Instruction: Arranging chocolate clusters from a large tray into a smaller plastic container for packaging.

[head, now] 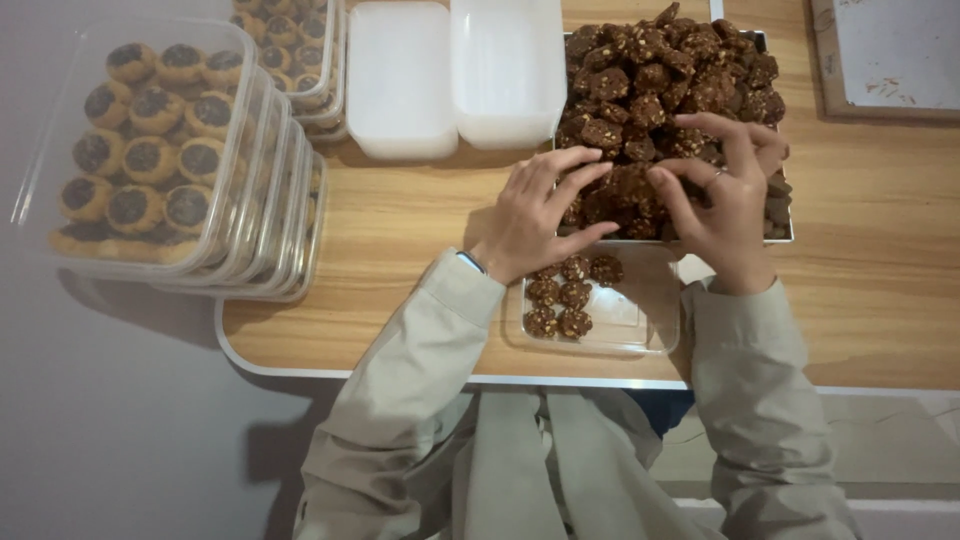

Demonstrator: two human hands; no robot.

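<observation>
A metal tray [786,236] piled with dark brown nut-studded cookies [655,75] lies on the wooden table. My left hand [537,212] and my right hand [725,195] both reach into the near side of the pile, fingers curled around cookies; whether either has one gripped is unclear. Just below my hands sits a clear plastic container [630,330] with several brown cookies [560,295] lined up in its left part.
A stack of clear containers [255,200] filled with round chocolate-centred tarts [150,150] stands at the left. White lids [455,75] lie at the back, with more filled containers [300,50] beside them. A framed board [885,55] sits at the far right. The table edge [400,375] runs near me.
</observation>
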